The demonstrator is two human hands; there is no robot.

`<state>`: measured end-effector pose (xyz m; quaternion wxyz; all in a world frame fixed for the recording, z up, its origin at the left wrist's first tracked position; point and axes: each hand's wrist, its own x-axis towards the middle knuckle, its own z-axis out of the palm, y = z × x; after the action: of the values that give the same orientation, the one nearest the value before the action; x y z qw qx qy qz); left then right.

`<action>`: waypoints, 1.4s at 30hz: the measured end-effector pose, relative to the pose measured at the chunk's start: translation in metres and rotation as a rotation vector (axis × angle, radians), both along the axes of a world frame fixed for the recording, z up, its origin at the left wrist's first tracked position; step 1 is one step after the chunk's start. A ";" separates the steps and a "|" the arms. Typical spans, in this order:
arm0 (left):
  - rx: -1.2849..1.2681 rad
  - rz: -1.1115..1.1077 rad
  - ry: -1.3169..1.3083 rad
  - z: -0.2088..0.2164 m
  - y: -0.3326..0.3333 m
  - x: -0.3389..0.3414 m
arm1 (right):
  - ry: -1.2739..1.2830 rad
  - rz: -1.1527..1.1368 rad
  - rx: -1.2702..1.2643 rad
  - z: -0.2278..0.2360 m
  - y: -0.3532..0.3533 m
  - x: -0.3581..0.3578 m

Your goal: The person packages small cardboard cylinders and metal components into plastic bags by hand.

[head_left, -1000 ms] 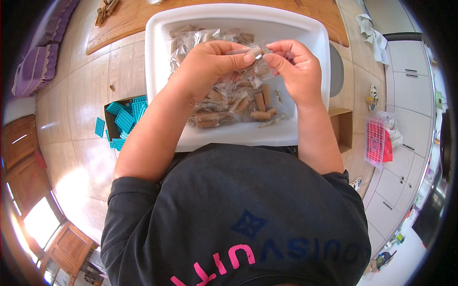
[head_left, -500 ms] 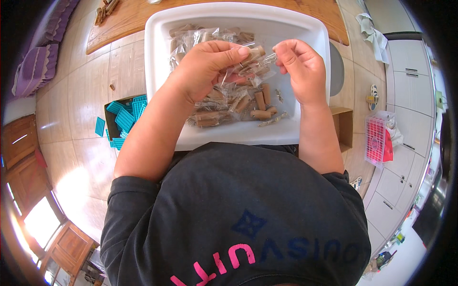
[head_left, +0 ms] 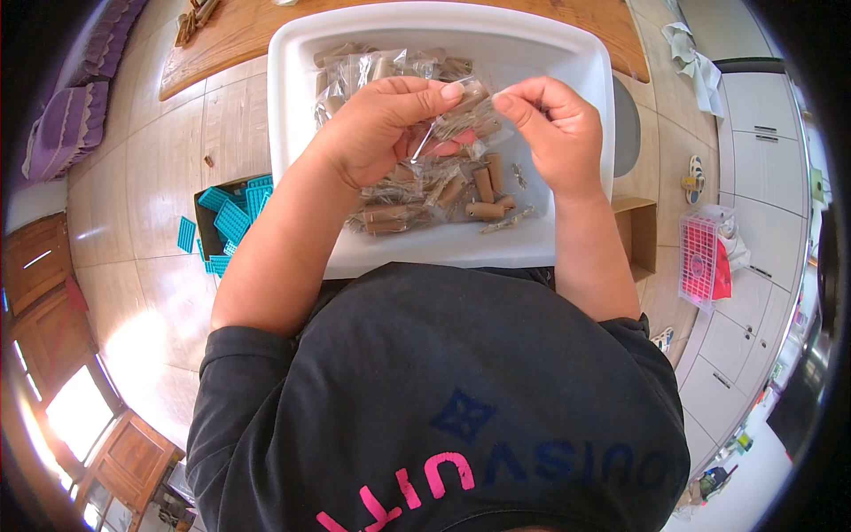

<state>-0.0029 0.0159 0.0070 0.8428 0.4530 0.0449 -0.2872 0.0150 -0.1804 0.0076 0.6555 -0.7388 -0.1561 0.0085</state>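
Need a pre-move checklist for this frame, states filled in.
1. Left hand gripping a clear bag: ok.
2. Right hand gripping the bag: cannot tell; its fingertips are at the edge, contact unclear.
3. Bag within the outline of the white tub: ok.
4. Tub free of loose brown rolls: not ok; several lie unwrapped.
5. Bag sealed: cannot tell; film too blurred.

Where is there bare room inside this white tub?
The white tub is bare in its far right corner, beyond the right hand, and in a narrow strip between the small clear packets and right forearm. Bagged brown cylinders crowd the left and middle.
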 end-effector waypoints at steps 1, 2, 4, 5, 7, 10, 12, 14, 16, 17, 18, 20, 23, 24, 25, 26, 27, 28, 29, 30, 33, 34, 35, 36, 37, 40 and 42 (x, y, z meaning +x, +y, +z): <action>0.000 0.002 -0.003 -0.002 0.000 0.001 | -0.009 0.021 -0.044 0.002 0.003 -0.003; 0.005 0.026 -0.007 -0.006 -0.001 0.001 | -0.018 0.042 -0.088 0.003 0.005 -0.004; 0.009 0.050 -0.013 -0.007 -0.003 0.001 | -0.071 0.057 -0.109 0.000 0.006 -0.005; 0.031 0.090 -0.005 -0.006 -0.004 0.000 | -0.081 0.052 -0.110 -0.002 0.006 -0.005; 0.054 0.133 0.004 -0.003 -0.006 -0.001 | -0.090 0.050 -0.110 -0.001 0.005 -0.005; 0.041 0.207 0.021 0.000 -0.008 -0.002 | 0.047 -0.013 -0.138 0.005 0.004 -0.006; 0.052 0.235 0.019 0.002 -0.009 -0.002 | 0.005 -0.011 -0.113 0.000 0.003 -0.005; 0.043 0.244 -0.001 -0.004 -0.010 -0.001 | -0.062 0.032 -0.095 -0.006 0.010 -0.008; 0.033 0.258 -0.021 -0.006 -0.010 -0.001 | -0.129 0.080 -0.077 -0.005 0.012 -0.009; 0.026 0.288 -0.029 -0.005 -0.012 -0.002 | -0.039 0.080 -0.094 0.000 0.011 -0.009; 0.019 0.318 -0.036 -0.005 -0.014 -0.003 | 0.050 0.081 -0.112 0.003 0.010 -0.009; 0.061 0.326 -0.077 -0.004 -0.018 -0.004 | 0.055 0.065 -0.098 0.002 0.009 -0.008; 0.100 0.339 -0.094 -0.005 -0.020 -0.006 | 0.010 0.023 -0.060 -0.005 0.013 -0.006; 0.099 0.345 -0.069 -0.005 -0.020 -0.007 | -0.039 -0.001 -0.036 -0.006 0.014 -0.006; 0.098 0.347 -0.068 -0.003 -0.021 -0.009 | -0.038 0.001 -0.036 -0.005 0.014 -0.006; 0.063 0.358 -0.036 0.002 -0.023 -0.011 | -0.036 0.005 -0.046 -0.003 0.012 -0.006; 0.028 0.369 -0.004 0.004 -0.024 -0.012 | -0.034 0.008 -0.056 -0.002 0.011 -0.006; 0.028 0.372 -0.004 0.003 -0.022 -0.012 | -0.034 0.011 -0.055 0.000 0.008 -0.005; 0.069 0.332 -0.033 0.000 -0.019 -0.010 | 0.023 0.047 -0.072 0.001 0.004 -0.004; 0.111 0.291 -0.062 -0.001 -0.017 -0.009 | 0.080 0.083 -0.089 0.002 0.002 -0.003; 0.163 0.249 -0.087 0.001 -0.016 -0.004 | 0.055 0.134 -0.093 0.004 0.000 -0.002; 0.163 0.251 -0.087 -0.001 -0.015 -0.004 | 0.054 0.135 -0.093 0.004 0.000 -0.001; 0.153 0.253 -0.096 -0.003 -0.013 -0.004 | 0.060 0.136 -0.117 0.004 0.000 -0.001; 0.142 0.256 -0.104 -0.005 -0.012 -0.004 | 0.065 0.138 -0.142 0.003 0.000 0.000; 0.141 0.257 -0.104 -0.006 -0.012 -0.004 | 0.065 0.139 -0.143 0.003 -0.001 0.001; 0.127 0.328 -0.066 -0.005 -0.016 -0.004 | 0.119 0.127 -0.107 0.003 -0.001 0.002; 0.143 0.337 -0.004 0.001 -0.017 -0.004 | 0.104 0.119 -0.075 0.005 0.000 0.001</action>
<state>-0.0073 -0.0013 0.0077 0.8448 0.4984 0.1385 -0.1370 0.0156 -0.1806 0.0124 0.6328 -0.7509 -0.1653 0.0916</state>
